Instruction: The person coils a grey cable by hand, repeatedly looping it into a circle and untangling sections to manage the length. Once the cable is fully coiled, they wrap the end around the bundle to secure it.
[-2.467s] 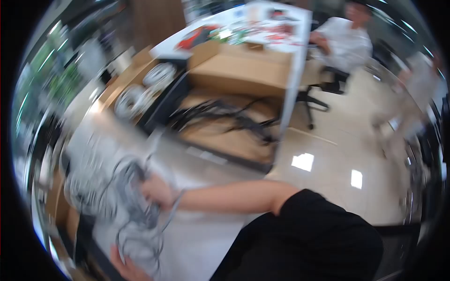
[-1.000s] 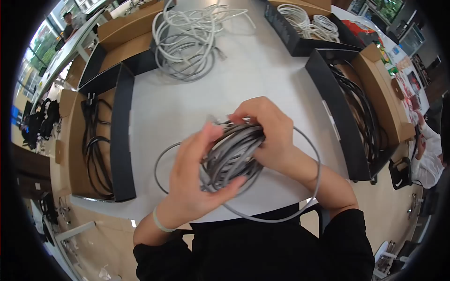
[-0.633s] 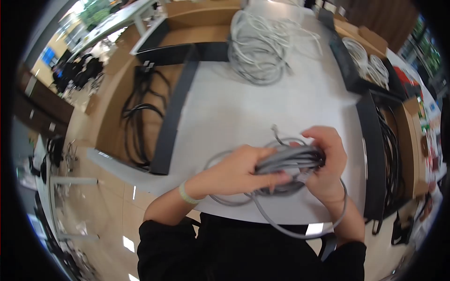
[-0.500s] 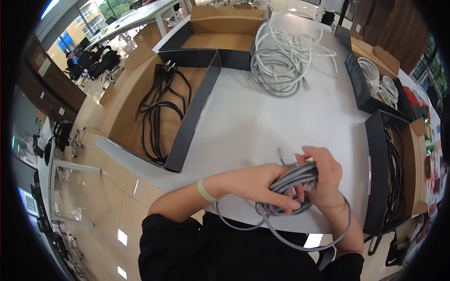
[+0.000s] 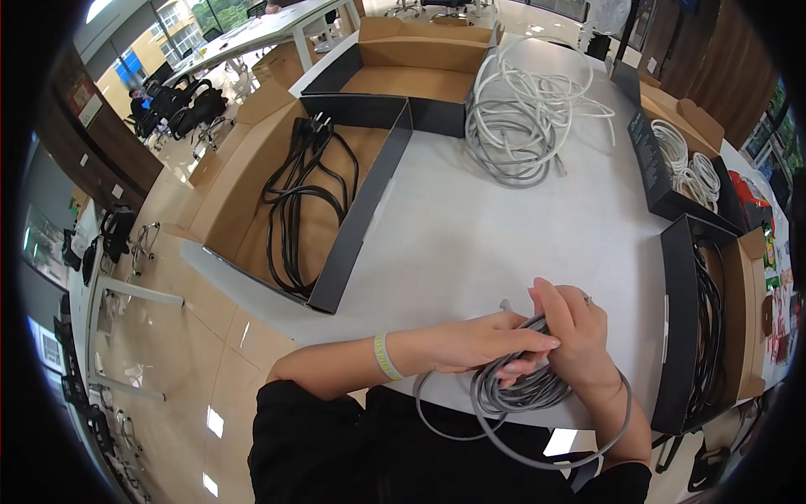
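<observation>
A coiled grey cable (image 5: 533,388) is between my two hands over the near edge of the white table (image 5: 504,244). My left hand (image 5: 483,343), with a pale band at the wrist, has its fingers wrapped round the coil from the left. On the right, my right hand (image 5: 575,328) grips the same coil, its fingers bent over the top. One loose loop of the cable hangs below both hands, in front of the black clothing. A short cable end sticks up just behind the left hand's fingers.
Left, an open box (image 5: 369,210) holds black power cables (image 5: 294,210). An open box (image 5: 411,82) stands behind it. White and grey cables (image 5: 525,126) lie tangled at the table's back. Rightward, one box (image 5: 645,160) holds white cables, another (image 5: 678,336) black cables.
Both hands have closed in on the coil, and the left thumb now lies across toward the right hand. The coil sits slightly lower in view. The whole view has shifted a little.
</observation>
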`<action>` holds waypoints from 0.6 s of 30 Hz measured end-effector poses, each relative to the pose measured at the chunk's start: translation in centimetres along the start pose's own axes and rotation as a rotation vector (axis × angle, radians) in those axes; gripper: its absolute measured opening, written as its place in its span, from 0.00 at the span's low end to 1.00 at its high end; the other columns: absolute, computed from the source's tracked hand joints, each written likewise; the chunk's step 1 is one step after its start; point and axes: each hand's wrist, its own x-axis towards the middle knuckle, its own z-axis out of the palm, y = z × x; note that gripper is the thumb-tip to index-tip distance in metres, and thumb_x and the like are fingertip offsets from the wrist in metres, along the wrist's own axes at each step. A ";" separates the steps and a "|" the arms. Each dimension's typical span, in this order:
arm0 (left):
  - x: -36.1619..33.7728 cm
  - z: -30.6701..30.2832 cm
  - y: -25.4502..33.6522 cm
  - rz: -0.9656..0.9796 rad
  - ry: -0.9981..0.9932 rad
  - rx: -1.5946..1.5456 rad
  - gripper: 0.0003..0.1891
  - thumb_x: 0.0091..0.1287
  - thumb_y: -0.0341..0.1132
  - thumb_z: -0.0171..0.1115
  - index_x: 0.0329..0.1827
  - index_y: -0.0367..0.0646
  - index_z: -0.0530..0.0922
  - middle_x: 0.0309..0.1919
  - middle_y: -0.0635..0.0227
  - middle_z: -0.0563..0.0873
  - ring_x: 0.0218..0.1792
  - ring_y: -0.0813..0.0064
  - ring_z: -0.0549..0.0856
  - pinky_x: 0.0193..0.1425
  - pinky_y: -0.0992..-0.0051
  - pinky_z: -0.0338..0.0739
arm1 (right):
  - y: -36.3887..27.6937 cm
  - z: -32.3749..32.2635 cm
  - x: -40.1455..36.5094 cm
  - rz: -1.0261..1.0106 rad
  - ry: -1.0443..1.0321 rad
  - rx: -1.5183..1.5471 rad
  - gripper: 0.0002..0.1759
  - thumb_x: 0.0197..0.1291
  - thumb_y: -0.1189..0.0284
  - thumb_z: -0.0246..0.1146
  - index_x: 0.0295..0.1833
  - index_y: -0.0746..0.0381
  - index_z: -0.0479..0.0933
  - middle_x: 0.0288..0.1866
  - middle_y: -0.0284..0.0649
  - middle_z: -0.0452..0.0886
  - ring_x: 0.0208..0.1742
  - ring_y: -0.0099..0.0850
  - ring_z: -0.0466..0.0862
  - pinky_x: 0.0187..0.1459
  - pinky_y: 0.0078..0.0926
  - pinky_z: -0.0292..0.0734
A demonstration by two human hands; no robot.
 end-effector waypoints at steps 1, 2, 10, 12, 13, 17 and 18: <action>-0.1 0.1 0.1 0.005 0.009 -0.006 0.20 0.66 0.48 0.52 0.31 0.34 0.73 0.13 0.74 0.70 0.15 0.84 0.69 0.20 0.83 0.66 | 0.1 0.2 -0.1 -0.008 0.011 -0.005 0.27 0.34 0.77 0.59 0.48 0.71 0.72 0.27 0.38 0.68 0.19 0.28 0.71 0.16 0.20 0.66; -0.2 0.4 0.4 0.001 0.038 0.080 0.19 0.66 0.46 0.53 0.27 0.37 0.73 0.12 0.75 0.68 0.14 0.85 0.67 0.20 0.83 0.64 | 0.2 0.4 -0.2 -0.018 0.022 -0.009 0.27 0.34 0.77 0.59 0.48 0.70 0.72 0.27 0.37 0.68 0.19 0.28 0.71 0.16 0.20 0.65; -0.4 0.7 0.4 0.048 0.035 0.092 0.20 0.66 0.41 0.53 0.16 0.43 0.67 0.10 0.77 0.63 0.12 0.87 0.61 0.19 0.82 0.60 | -0.7 -0.8 1.3 -0.017 0.006 0.045 0.29 0.36 0.79 0.61 0.52 0.66 0.71 0.35 0.40 0.73 0.24 0.29 0.72 0.22 0.20 0.68; -0.7 0.6 0.7 0.060 0.110 0.141 0.24 0.66 0.46 0.52 0.11 0.48 0.62 0.08 0.76 0.65 0.12 0.86 0.63 0.17 0.82 0.59 | -0.7 -1.2 1.4 0.007 -0.008 0.060 0.29 0.38 0.79 0.62 0.53 0.66 0.70 0.39 0.42 0.73 0.29 0.31 0.74 0.26 0.23 0.71; -1.0 0.2 0.9 0.060 0.093 0.139 0.24 0.66 0.46 0.52 0.11 0.48 0.62 0.08 0.76 0.65 0.12 0.86 0.63 0.17 0.82 0.59 | -0.6 -1.2 1.3 0.003 0.084 0.145 0.30 0.39 0.77 0.63 0.54 0.63 0.69 0.44 0.45 0.72 0.35 0.36 0.74 0.33 0.30 0.71; -1.4 -2.3 2.6 0.478 0.279 -0.173 0.19 0.68 0.44 0.47 0.19 0.48 0.63 0.11 0.77 0.63 0.14 0.85 0.61 0.25 0.80 0.65 | -0.2 -1.5 0.3 -0.093 0.294 0.199 0.30 0.41 0.70 0.64 0.55 0.49 0.67 0.53 0.50 0.68 0.49 0.48 0.71 0.48 0.50 0.65; -1.7 -2.7 2.8 0.643 0.270 -0.352 0.16 0.68 0.44 0.46 0.22 0.47 0.64 0.12 0.77 0.62 0.15 0.84 0.61 0.29 0.79 0.66 | 0.1 -1.7 -0.5 -0.146 0.258 0.164 0.26 0.44 0.62 0.66 0.53 0.40 0.69 0.53 0.48 0.68 0.48 0.46 0.71 0.47 0.51 0.64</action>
